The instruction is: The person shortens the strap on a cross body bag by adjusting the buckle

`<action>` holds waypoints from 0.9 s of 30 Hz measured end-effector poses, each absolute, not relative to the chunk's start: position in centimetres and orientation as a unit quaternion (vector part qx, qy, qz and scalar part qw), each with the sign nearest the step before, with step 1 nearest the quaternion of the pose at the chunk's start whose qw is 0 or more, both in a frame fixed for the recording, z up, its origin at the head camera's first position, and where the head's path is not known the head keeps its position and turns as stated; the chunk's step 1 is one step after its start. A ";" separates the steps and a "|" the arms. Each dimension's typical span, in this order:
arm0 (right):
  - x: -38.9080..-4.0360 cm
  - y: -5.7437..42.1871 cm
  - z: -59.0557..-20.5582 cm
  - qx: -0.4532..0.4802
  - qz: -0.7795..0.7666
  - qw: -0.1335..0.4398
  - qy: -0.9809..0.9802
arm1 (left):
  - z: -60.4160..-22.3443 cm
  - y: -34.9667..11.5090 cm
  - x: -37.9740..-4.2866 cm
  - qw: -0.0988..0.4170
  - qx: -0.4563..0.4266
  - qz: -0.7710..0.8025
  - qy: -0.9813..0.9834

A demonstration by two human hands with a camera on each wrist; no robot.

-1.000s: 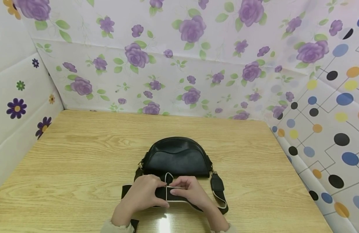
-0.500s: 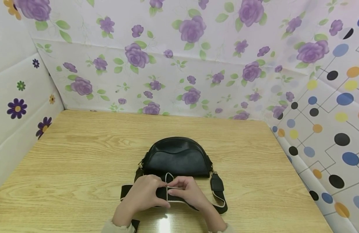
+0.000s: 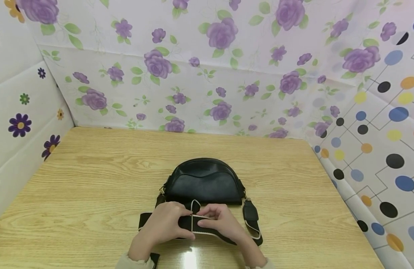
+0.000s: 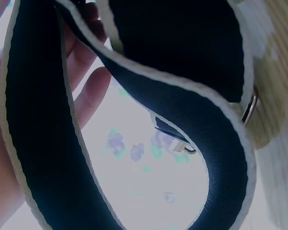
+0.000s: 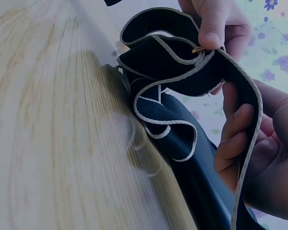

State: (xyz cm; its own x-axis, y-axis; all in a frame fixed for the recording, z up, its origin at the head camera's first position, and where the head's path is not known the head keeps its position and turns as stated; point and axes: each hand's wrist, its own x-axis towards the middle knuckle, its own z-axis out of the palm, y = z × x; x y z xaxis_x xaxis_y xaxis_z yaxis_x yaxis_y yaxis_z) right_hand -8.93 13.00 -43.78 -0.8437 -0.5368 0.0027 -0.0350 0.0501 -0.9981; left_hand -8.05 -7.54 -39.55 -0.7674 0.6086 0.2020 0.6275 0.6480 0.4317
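A black half-moon handbag (image 3: 201, 186) lies on the table, its wide black strap (image 3: 203, 225) with cream edging gathered in front of it. My left hand (image 3: 166, 220) pinches the strap at a thin gold slider buckle (image 3: 192, 223); in the right wrist view its thumb presses beside that buckle. Just to the right, my right hand (image 3: 221, 221) holds the strap between thumb and curled fingers (image 5: 230, 151). A small strap loop rises above the buckle. In the left wrist view the strap (image 4: 225, 158) hangs in wide curves. Part of it is hidden behind my left hand.
The wood-grain table (image 3: 92, 194) meets a flower-print cloth (image 3: 193, 93) at the back and a dotted cloth (image 3: 378, 149) at the right. A black leather strap tab (image 3: 250, 210) hangs off the bag's right clasp. A dark strap end (image 3: 155, 258) lies by my left sleeve.
The fingertips of my right hand came left to the slider buckle, then drew back slightly to the right. My left hand and the bag have stayed nearly still.
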 end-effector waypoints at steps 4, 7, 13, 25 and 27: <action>-8.9 13.3 -43.6 -0.205 -0.657 0.188 0.701 | -39.5 -7.6 -8.1 0.020 -0.340 -0.247 -0.907; -8.9 13.6 -43.6 -0.205 -0.657 0.186 0.701 | -39.5 -7.7 -8.1 0.022 -0.339 -0.244 -0.908; -9.0 14.2 -43.9 -0.200 -0.654 0.187 0.706 | -39.6 -7.9 -8.1 0.027 -0.336 -0.239 -0.911; -9.2 14.7 -44.1 -0.195 -0.648 0.189 0.712 | -39.6 -8.1 -8.2 0.032 -0.336 -0.230 -0.913; -9.2 14.7 -44.1 -0.199 -0.649 0.186 0.710 | -39.6 -8.0 -8.2 0.031 -0.336 -0.229 -0.913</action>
State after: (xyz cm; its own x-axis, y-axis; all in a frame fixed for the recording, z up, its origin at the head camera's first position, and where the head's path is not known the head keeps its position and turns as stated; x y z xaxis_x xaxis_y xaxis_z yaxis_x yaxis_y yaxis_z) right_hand -9.16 14.67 -44.06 -0.8523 -0.5230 -0.0059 -0.0412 0.0783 -0.9961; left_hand -8.17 -8.05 -39.63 -0.7726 0.5988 0.2109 0.6274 0.6692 0.3981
